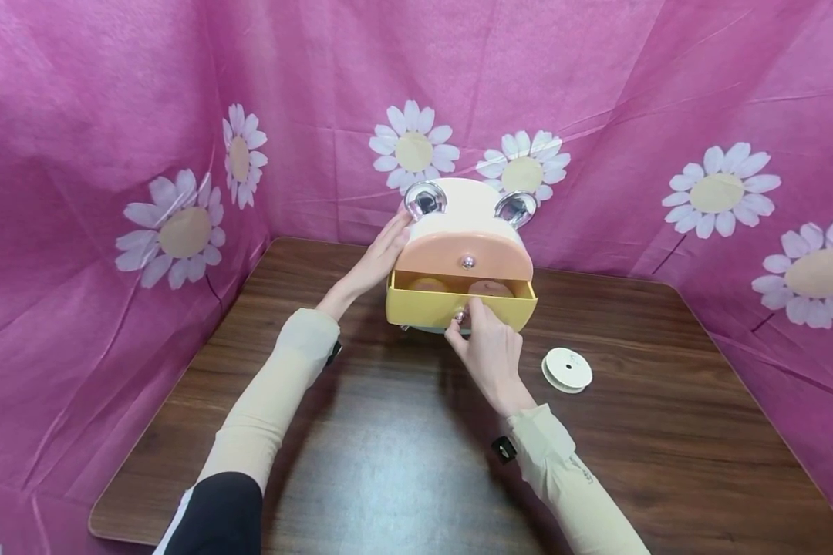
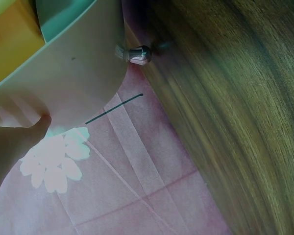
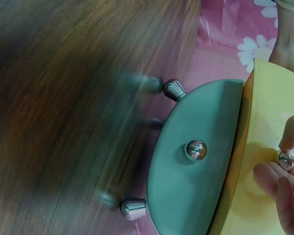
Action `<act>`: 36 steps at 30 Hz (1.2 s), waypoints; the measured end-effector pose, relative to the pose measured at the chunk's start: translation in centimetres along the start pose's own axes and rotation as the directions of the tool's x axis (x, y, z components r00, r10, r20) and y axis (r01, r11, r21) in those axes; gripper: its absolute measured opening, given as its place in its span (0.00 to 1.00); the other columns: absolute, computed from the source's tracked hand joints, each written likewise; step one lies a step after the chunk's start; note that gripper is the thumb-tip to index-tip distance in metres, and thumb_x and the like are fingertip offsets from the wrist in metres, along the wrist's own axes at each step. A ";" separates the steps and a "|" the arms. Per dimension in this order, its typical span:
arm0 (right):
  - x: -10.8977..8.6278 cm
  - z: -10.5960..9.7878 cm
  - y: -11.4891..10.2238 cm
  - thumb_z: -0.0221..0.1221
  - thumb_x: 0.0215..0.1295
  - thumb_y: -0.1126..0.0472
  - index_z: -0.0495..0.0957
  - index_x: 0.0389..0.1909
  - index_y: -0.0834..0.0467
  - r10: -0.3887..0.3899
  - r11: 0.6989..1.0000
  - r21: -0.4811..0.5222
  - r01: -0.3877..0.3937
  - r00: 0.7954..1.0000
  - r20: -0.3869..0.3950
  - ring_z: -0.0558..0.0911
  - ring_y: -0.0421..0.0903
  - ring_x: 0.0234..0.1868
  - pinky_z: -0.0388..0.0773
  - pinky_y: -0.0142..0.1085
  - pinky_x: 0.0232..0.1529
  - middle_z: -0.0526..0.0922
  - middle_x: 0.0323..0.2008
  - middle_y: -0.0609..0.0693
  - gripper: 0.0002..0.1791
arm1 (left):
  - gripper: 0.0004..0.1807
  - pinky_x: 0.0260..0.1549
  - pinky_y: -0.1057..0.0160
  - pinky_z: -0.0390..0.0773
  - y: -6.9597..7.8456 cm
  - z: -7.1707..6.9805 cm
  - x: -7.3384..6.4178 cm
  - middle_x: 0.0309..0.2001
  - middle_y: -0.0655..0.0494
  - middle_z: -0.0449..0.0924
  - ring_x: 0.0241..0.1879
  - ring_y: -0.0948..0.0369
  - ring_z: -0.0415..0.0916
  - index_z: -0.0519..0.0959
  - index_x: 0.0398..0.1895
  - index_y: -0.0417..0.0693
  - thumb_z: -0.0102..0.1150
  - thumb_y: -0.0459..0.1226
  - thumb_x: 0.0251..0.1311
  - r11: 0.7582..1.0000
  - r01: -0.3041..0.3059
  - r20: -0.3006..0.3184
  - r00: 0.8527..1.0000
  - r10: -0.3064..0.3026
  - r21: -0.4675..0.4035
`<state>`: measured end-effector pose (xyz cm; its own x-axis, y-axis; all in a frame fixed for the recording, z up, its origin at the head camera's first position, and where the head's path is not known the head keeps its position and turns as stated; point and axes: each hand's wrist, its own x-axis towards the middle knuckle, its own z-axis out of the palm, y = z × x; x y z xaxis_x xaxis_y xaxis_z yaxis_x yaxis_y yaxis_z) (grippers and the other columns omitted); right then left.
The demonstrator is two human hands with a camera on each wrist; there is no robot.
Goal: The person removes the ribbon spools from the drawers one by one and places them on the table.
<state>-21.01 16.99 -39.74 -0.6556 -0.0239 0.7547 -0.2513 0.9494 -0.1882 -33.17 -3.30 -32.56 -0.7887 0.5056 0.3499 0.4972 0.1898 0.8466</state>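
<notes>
A small drawer cabinet (image 1: 465, 202) with a rounded white shell stands on the table. Its middle yellow drawer (image 1: 416, 307) is pulled partly out, and two round things, one yellowish (image 1: 426, 284) and one pinkish (image 1: 490, 289), show inside. My right hand (image 1: 491, 348) pinches that drawer's silver knob (image 3: 287, 159) between thumb and fingers. Against the cabinet's left side rests my left hand (image 1: 377, 260), its fingers extended along the shell. The orange top drawer (image 1: 430, 256) and the green bottom drawer (image 3: 210, 117) are closed.
A white spool (image 1: 568, 369) lies on the wooden table (image 1: 368, 447) to the right of the cabinet. Two shiny silver eye-like ornaments (image 1: 426, 200) stick up from the cabinet's top. Short metal feet (image 3: 133, 209) support it. A pink flowered curtain (image 1: 305, 92) surrounds the table's back and sides.
</notes>
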 end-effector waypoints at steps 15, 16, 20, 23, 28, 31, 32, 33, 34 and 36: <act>-0.7 -0.3 -0.4 0.62 0.54 0.58 0.72 0.31 0.53 -0.008 1.000 0.007 0.008 1.000 -0.013 0.76 0.53 0.14 0.64 0.43 0.09 0.76 0.19 0.45 0.09 | 0.31 0.80 0.55 0.38 -4.2 0.2 1.6 0.82 0.55 0.41 0.81 0.60 0.36 0.47 0.80 0.49 0.31 0.46 0.78 1.000 -0.013 -0.031 0.999 0.014 0.026; -0.7 -0.4 -0.4 0.62 0.54 0.58 0.72 0.31 0.53 -0.011 1.000 0.004 0.011 1.000 -0.014 0.76 0.53 0.14 0.64 0.43 0.09 0.76 0.19 0.45 0.09 | 0.31 0.80 0.55 0.38 -4.2 0.2 1.7 0.82 0.55 0.41 0.81 0.60 0.36 0.47 0.80 0.50 0.31 0.46 0.78 1.000 -0.016 -0.032 0.999 0.017 0.025; -0.9 -0.7 -0.6 0.63 0.53 0.58 0.72 0.31 0.54 -0.015 1.000 -0.005 0.015 1.000 -0.018 0.76 0.55 0.13 0.64 0.44 0.09 0.76 0.19 0.45 0.09 | 0.31 0.80 0.55 0.38 -4.1 0.2 1.9 0.82 0.55 0.42 0.81 0.60 0.36 0.47 0.80 0.49 0.31 0.46 0.78 1.000 -0.027 -0.029 0.999 0.028 0.016; -1.0 -0.9 -0.6 0.62 0.53 0.58 0.72 0.31 0.53 -0.014 1.000 -0.012 0.014 1.000 -0.013 0.76 0.55 0.14 0.64 0.45 0.09 0.75 0.19 0.45 0.09 | 0.30 0.80 0.55 0.39 -3.9 0.2 2.0 0.82 0.55 0.42 0.81 0.61 0.36 0.48 0.80 0.50 0.31 0.46 0.78 1.000 -0.026 -0.031 0.999 0.027 0.015; -1.2 -1.2 -0.7 0.61 0.54 0.57 0.72 0.31 0.53 -0.006 1.000 -0.008 0.006 1.000 -0.007 0.76 0.54 0.14 0.63 0.43 0.09 0.75 0.19 0.45 0.08 | 0.30 0.80 0.56 0.38 -3.8 0.2 2.0 0.82 0.56 0.41 0.81 0.61 0.34 0.48 0.80 0.50 0.31 0.46 0.78 1.000 -0.012 -0.027 1.000 0.012 0.027; -1.4 -1.5 -0.8 0.61 0.54 0.57 0.72 0.30 0.53 -0.003 1.000 -0.007 0.003 1.000 -0.004 0.75 0.54 0.13 0.61 0.42 0.09 0.75 0.19 0.44 0.08 | 0.30 0.80 0.57 0.38 -3.9 0.2 2.1 0.82 0.55 0.41 0.81 0.61 0.35 0.47 0.80 0.49 0.31 0.46 0.79 1.000 -0.014 -0.028 1.000 0.015 0.024; -1.4 -1.6 -0.9 0.61 0.54 0.57 0.72 0.30 0.53 -0.004 1.000 -0.007 0.004 1.000 -0.001 0.75 0.53 0.13 0.61 0.42 0.09 0.75 0.19 0.44 0.08 | 0.31 0.80 0.57 0.39 -3.9 0.2 2.1 0.82 0.55 0.41 0.81 0.61 0.35 0.48 0.80 0.49 0.31 0.46 0.79 1.000 -0.015 -0.029 0.999 0.016 0.021; -1.5 -1.6 -0.9 0.61 0.54 0.56 0.72 0.30 0.53 -0.004 1.000 -0.006 0.004 1.000 0.001 0.75 0.53 0.13 0.61 0.41 0.09 0.75 0.19 0.44 0.08 | 0.30 0.80 0.57 0.39 -3.9 0.2 2.1 0.82 0.55 0.41 0.81 0.61 0.35 0.48 0.80 0.48 0.31 0.46 0.79 1.000 -0.016 -0.029 0.999 0.017 0.018; -1.5 -1.7 -1.0 0.61 0.54 0.57 0.72 0.30 0.52 -0.004 1.000 -0.003 0.004 1.000 0.002 0.75 0.53 0.13 0.61 0.41 0.09 0.75 0.19 0.44 0.08 | 0.30 0.80 0.57 0.39 -4.0 0.2 2.1 0.82 0.55 0.41 0.81 0.61 0.35 0.48 0.80 0.48 0.31 0.46 0.79 1.000 -0.017 -0.030 0.999 0.017 0.017; -1.6 -1.8 -1.1 0.61 0.54 0.57 0.72 0.30 0.52 -0.006 1.000 0.003 0.006 1.000 0.004 0.75 0.53 0.13 0.61 0.41 0.09 0.76 0.19 0.44 0.08 | 0.30 0.80 0.56 0.39 -4.1 0.2 2.1 0.82 0.55 0.42 0.81 0.61 0.36 0.48 0.80 0.49 0.32 0.46 0.79 1.000 -0.016 -0.032 0.999 0.016 0.019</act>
<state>-18.38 16.59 -39.63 -0.6568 -0.0305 0.7535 -0.2571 0.9484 -0.1857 -36.79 -2.84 -35.35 -0.7915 0.4818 0.3760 0.5161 0.1977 0.8334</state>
